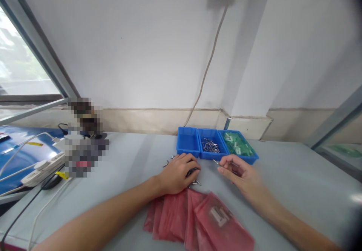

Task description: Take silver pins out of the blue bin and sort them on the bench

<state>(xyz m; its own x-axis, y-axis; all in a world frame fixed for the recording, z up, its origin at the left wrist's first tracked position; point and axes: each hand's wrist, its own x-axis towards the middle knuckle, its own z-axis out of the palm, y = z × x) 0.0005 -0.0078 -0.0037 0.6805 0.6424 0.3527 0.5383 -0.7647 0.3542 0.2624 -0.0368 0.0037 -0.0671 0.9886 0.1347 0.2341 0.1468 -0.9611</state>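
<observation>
My left hand (178, 172) rests palm down over a small pile of metal pins (195, 183) on the table, its fingers curled around something dark that I cannot make out. My right hand (234, 170) pinches a small metal pin (216, 162) between thumb and forefinger, just in front of the blue bins. Red plastic bags (223, 224) lie fanned out below my left hand; the rightmost one has pale parts inside. Beyond my hands stand three joined blue bins: an empty one (188, 140), one with metal pins (210, 146), and one with green bags (237, 144).
At the left of the grey table (124, 160) lie a white power strip (42, 169), cables and a blue sheet (17, 156). A blurred, pixelated patch covers things beside them. A cable (210, 58) hangs down the back wall.
</observation>
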